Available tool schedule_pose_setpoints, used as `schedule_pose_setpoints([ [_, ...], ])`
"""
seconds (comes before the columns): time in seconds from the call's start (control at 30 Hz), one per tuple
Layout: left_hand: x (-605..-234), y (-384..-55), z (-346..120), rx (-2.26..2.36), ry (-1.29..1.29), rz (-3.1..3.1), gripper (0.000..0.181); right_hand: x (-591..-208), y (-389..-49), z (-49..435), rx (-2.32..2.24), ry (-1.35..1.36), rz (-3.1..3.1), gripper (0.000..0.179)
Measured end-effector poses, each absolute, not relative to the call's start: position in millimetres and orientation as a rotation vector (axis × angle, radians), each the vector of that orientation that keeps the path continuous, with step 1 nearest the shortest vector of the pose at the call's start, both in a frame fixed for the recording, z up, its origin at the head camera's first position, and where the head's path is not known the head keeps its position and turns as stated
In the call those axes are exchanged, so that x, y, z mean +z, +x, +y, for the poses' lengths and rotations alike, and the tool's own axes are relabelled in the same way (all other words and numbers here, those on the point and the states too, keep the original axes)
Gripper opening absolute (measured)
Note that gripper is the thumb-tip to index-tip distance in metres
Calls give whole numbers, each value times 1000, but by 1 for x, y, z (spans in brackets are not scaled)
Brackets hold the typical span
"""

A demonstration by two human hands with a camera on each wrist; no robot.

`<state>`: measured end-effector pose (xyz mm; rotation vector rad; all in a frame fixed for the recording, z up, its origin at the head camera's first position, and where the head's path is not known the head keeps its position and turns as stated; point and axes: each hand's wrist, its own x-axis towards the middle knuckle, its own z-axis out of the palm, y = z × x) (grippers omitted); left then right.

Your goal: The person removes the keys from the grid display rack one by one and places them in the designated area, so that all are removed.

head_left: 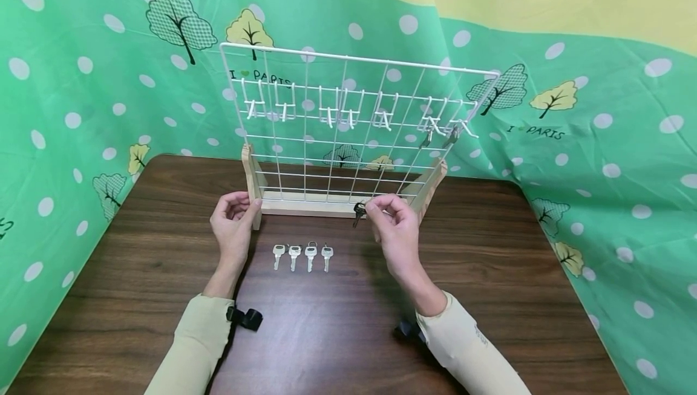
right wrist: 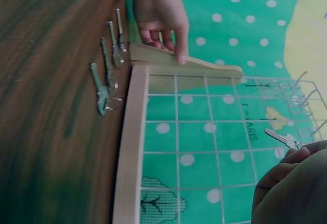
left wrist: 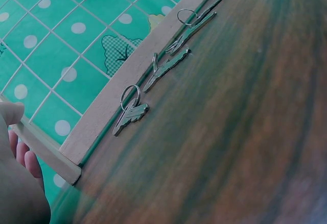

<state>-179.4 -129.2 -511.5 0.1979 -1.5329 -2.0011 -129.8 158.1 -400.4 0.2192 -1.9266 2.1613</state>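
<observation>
- Right hand: thumb and fingers pinch a single key; its blade juts free of the grasp, held up off the bench, in front of the right part of the pale wooden base bar
- Left hand: grips the left wooden side support, thumb on one face, fingers curled round to the other
- Four loose keys lie side by side in a row on the bench, between the hands, nearer the left one; split rings visible on some
- White wire grid stands tilted between the wooden supports, white hooks in a line across its upper part
- Two grey metal pieces hang at the two rightmost hooks; too small to make out fully
- Green dotted cloth behind, printed with trees
</observation>
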Motion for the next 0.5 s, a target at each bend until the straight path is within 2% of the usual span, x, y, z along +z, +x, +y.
schedule_pose_setpoints([
  [0.27,-511,-179,-128,-2004,198,-1529,32,-415,-131,163,2193,121,-2036,15],
  [0.5,-511,-179,-129,-2002,203,-1531,31,-432,-131,168,2211,30,-2149,9],
])
